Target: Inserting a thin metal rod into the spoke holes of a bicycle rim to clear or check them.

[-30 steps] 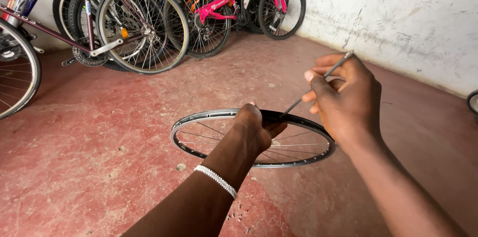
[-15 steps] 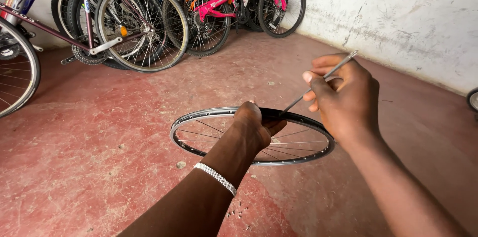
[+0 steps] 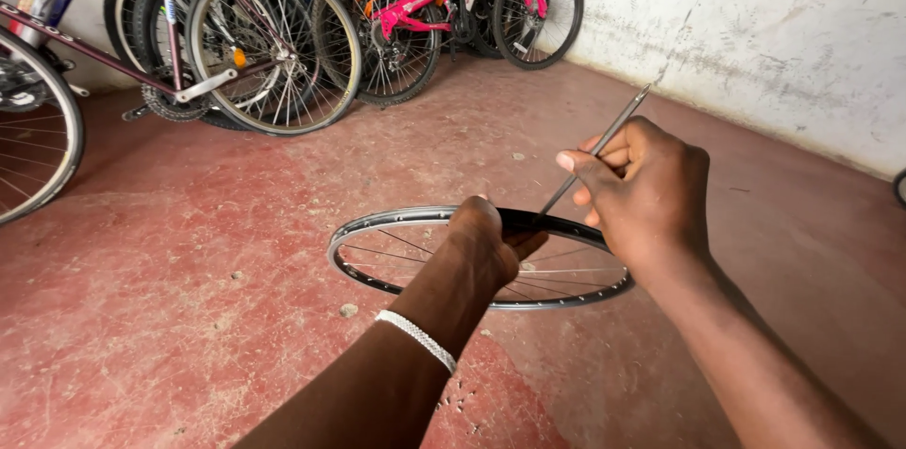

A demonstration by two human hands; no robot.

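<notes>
Wheel rim (image 3: 377, 227): a bare bicycle rim, black with a silver edge, laced with thin spokes, held roughly level in the air above the red floor (image 3: 170, 317), near the centre of the head view.

Head view, hands:
- Left hand (image 3: 486, 241): closed around the far-side section of the rim, fingers curled over the black channel, thumb side toward the right. A white beaded bracelet (image 3: 415, 340) sits on the left wrist.
- Right hand (image 3: 646, 189): fingers pressed together in a pinch on a thin metal spoke (image 3: 604, 142). The spoke runs at a slant, its upper end pointing up and to the right past the fingers, its lower end reaching down to the rim just beside the left hand. Whether the lower end sits in a rim hole cannot be told.

Head view, surroundings:
- Several bicycles stand in a row against the back wall, well apart from the rim. A pink and white bicycle (image 3: 444, 0) stands at the top centre; a dark-framed bicycle (image 3: 170, 43) stands at the upper left.
- A pale, stained wall (image 3: 783, 24) runs along the right side.
- Small stones and grit lie on the floor below the rim
</notes>
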